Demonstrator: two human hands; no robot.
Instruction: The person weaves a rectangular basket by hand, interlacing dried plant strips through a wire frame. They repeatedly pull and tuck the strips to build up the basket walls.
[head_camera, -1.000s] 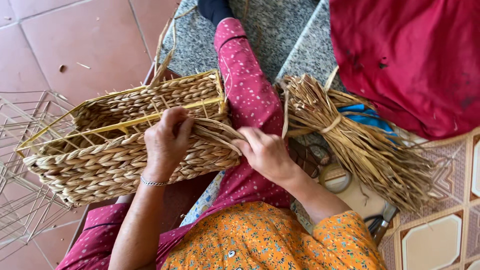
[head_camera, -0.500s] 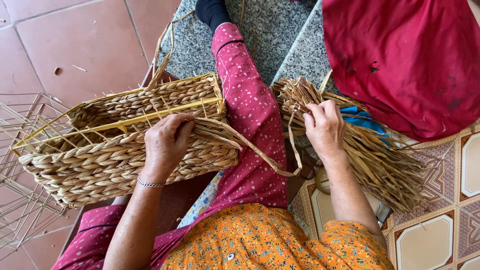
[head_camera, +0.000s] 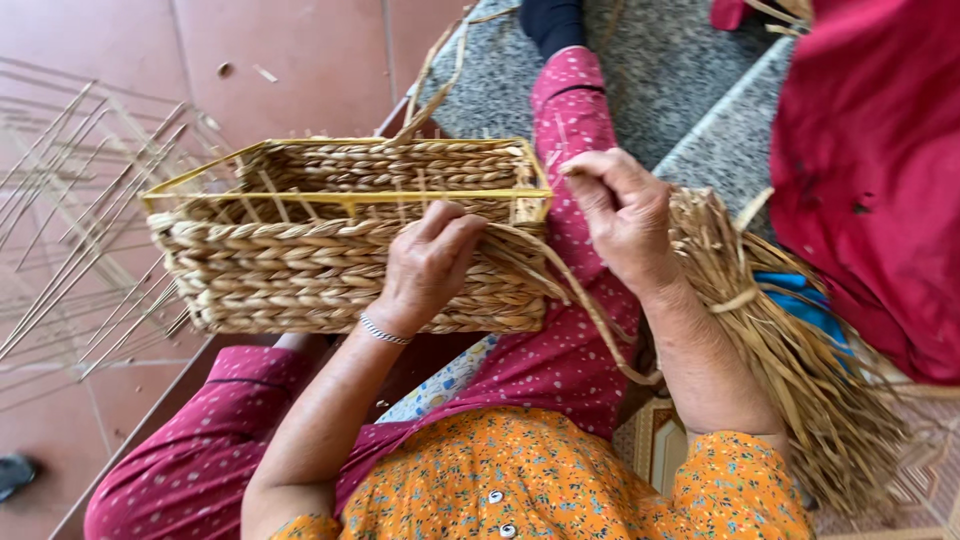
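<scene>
A rectangular woven straw basket (head_camera: 300, 265) with a yellow wire rim rests on my lap. My left hand (head_camera: 430, 262) presses on the basket's near side at its right end, fingers curled over the weave. From there a loose flat straw strand (head_camera: 590, 310) loops down over my leg. My right hand (head_camera: 625, 215) is closed near the basket's right corner, next to a tied bundle of dry straw (head_camera: 790, 350); it seems to pinch a strand, though the grip is hard to make out.
A yellow wire frame (head_camera: 70, 230) stands on the red tiled floor at left. A grey stone step (head_camera: 650, 70) lies ahead. A person in red clothing (head_camera: 880, 170) sits at right. Something blue (head_camera: 800, 300) lies under the bundle.
My right hand left the basket's side, reached to the straw bundle, then came back toward the basket's right corner. My left hand stayed on the basket. The view has shifted closer.
</scene>
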